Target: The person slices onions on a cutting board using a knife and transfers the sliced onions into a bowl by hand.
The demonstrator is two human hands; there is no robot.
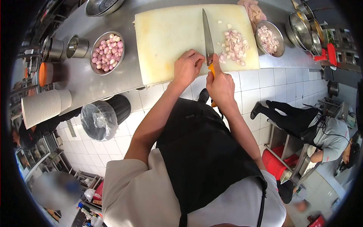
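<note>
On the bench [81, 81], a metal bowl [101, 73] holds round pink onions [109, 52]. Next is a big white board [166, 36]. The left hand [186, 67] is over its near edge, fingers bent by the blade; I cannot tell if they pinch anything. The right hand [221, 86] is closed on the yellow handle of the knife [208, 36]. Cut onion bits [236, 45] lie right of the blade. Another bowl [280, 42] has more bits.
</note>
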